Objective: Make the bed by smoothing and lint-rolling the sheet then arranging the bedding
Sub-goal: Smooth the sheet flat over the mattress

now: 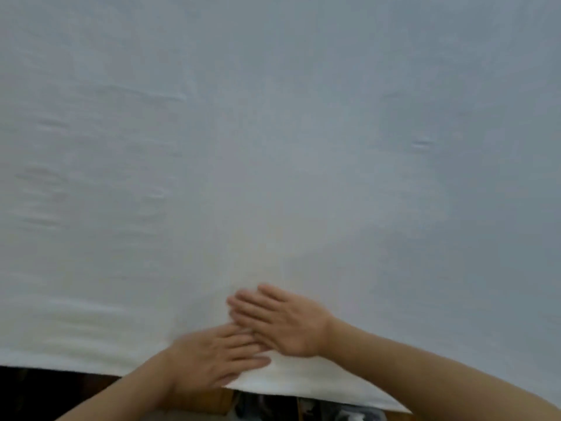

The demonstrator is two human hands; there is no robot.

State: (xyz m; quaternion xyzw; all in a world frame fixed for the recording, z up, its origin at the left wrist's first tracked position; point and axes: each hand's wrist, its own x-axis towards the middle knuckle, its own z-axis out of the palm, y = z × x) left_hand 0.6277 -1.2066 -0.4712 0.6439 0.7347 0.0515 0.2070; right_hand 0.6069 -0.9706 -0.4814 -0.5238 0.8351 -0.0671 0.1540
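Observation:
A white sheet (273,147) covers the bed and fills nearly the whole view, with faint creases on its left side. My left hand (212,357) lies flat on the sheet near the bed's near edge, fingers straight and pointing right. My right hand (282,320) lies flat just beyond it, fingers straight and pointing left, overlapping the left hand's fingertips. Both hands are blurred by motion and hold nothing. No lint roller or other bedding is in view.
The sheet's near edge (303,393) runs along the bottom of the view. Below it a dark floor (45,393) shows at the left, and a strip of wood (212,404) with a patterned fabric (334,413) beside it.

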